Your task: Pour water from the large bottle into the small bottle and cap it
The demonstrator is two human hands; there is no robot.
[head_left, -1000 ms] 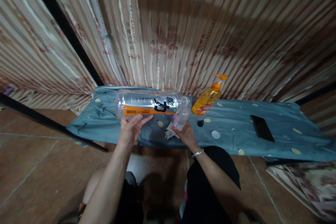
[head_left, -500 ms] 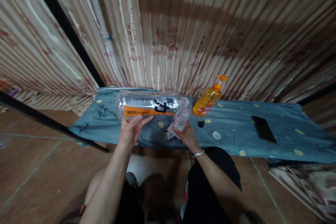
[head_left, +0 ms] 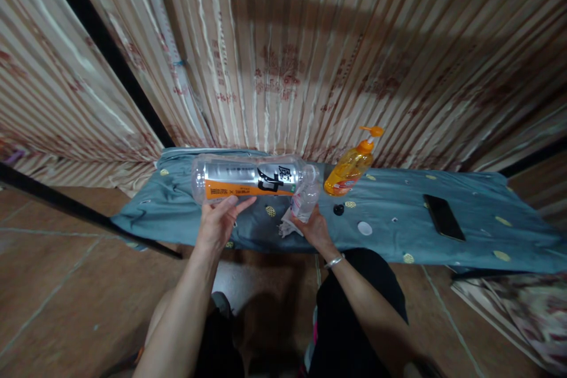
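My left hand grips a large clear plastic bottle with a silver and orange label from below. The bottle lies nearly level, its neck pointing right. My right hand holds a smaller clear plastic bottle, tilted, its upper end close to the large bottle's neck. Whether the two mouths touch I cannot tell, nor whether liquid passes between them. A crumpled white tissue or cloth shows at my right fingers. Just right of that hand, a black cap and a white round cap rest on the cloth.
An orange pump bottle with yellow liquid stands behind the caps. Farther right lies a black phone. All sit on a blue-green cloth-covered bench. A striped curtain hangs behind, and dark metal poles frame the left.
The large bottle and my left hand have shifted very slightly left, along with a small movement of the whole view. Both hands keep their holds.
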